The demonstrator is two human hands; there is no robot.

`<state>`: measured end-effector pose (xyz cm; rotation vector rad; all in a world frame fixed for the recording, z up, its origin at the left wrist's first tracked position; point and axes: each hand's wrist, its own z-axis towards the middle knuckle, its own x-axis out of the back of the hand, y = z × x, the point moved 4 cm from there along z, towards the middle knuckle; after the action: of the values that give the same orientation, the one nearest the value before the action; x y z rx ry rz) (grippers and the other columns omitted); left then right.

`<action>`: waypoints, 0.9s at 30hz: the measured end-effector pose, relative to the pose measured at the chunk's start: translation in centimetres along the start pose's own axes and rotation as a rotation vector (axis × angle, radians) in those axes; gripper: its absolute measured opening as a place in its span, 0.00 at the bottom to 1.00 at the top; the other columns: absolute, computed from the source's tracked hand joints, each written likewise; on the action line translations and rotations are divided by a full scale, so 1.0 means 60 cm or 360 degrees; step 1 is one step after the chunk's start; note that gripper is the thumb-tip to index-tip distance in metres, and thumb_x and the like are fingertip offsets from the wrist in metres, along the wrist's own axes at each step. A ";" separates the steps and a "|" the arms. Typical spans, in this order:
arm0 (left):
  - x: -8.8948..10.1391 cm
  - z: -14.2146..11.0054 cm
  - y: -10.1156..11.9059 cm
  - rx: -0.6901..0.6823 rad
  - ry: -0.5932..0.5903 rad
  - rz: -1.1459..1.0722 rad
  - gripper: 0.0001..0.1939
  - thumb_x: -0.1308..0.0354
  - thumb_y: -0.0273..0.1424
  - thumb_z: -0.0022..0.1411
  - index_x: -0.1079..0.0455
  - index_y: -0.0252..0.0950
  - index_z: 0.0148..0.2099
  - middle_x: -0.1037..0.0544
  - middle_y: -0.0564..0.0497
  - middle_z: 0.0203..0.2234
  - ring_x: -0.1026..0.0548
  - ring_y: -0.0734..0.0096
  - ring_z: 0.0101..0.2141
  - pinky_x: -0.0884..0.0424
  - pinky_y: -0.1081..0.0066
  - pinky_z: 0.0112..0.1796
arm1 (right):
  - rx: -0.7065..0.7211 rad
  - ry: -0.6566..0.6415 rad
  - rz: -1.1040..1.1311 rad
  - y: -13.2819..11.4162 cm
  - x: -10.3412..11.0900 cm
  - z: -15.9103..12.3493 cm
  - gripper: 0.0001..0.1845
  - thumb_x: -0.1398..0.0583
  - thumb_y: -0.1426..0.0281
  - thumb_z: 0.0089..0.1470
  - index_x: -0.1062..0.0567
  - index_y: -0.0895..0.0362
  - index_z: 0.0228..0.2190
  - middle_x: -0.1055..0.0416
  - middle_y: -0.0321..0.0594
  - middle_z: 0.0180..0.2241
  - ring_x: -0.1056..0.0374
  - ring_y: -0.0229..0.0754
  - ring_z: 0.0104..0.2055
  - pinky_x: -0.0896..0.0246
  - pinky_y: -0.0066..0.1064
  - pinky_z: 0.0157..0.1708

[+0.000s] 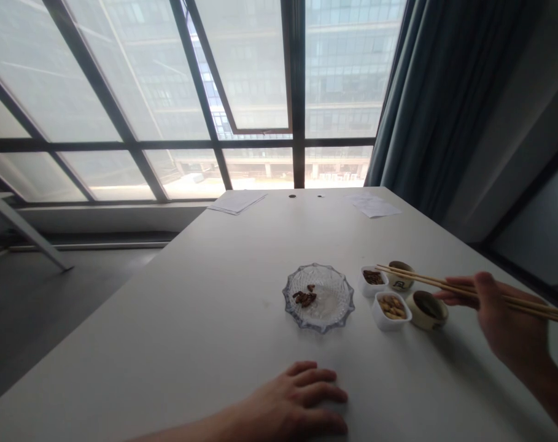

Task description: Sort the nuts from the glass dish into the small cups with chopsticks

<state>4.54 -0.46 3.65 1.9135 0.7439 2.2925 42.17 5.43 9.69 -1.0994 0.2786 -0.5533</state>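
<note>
My right hand (509, 316) is closed around a pair of chopsticks (426, 280). Their tips reach left over a small white tub (367, 288) of dark brown pieces; whether they touch anything there I cannot tell. Nearer to me stands another white tub (380, 321) with tan pieces that look like nuts. Two beige cups, one at the back (408, 282) and one in front (421, 316), sit just right of the tubs. On a scalloped glass dish (334, 307) lie several dark brown pieces (305, 298). My left hand (301, 396) rests on the table, fingers spread, holding nothing.
The white table (205, 319) stretches away toward the windows. Papers lie at its far left (238, 201) and far right (375, 205). A dark curtain (426, 110) hangs at the right. Part of another white table (23, 224) shows at the left.
</note>
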 end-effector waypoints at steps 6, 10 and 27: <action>-0.004 0.000 -0.002 -0.0019 0.0032 -0.0003 0.14 0.41 0.34 0.77 0.29 0.44 0.61 0.26 0.48 0.66 0.32 0.56 0.68 0.43 0.58 0.70 | -0.0001 -0.0398 0.0109 -0.036 -0.094 -0.036 0.24 0.34 0.47 0.63 0.13 0.56 0.34 0.17 0.48 0.27 0.18 0.52 0.27 0.18 0.38 0.29; -0.014 -0.001 -0.007 -0.0034 0.0024 0.0051 0.13 0.42 0.36 0.78 0.29 0.44 0.61 0.26 0.50 0.66 0.33 0.58 0.69 0.45 0.60 0.71 | 0.0000 -0.0861 0.0222 -0.036 -0.191 -0.064 0.25 0.35 0.46 0.64 0.15 0.55 0.33 0.16 0.46 0.27 0.17 0.49 0.27 0.19 0.35 0.28; -0.024 -0.007 -0.013 -0.0079 0.0133 0.0082 0.13 0.48 0.36 0.82 0.28 0.45 0.61 0.25 0.52 0.65 0.32 0.62 0.68 0.47 0.62 0.72 | -0.0362 -0.0785 0.0233 0.011 -0.282 -0.069 0.35 0.36 0.33 0.53 0.20 0.53 0.23 0.19 0.47 0.21 0.19 0.53 0.22 0.18 0.39 0.24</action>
<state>4.29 -0.41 1.99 1.8479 0.6464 2.4104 26.33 11.82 6.38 -1.3844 -0.0116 -0.1096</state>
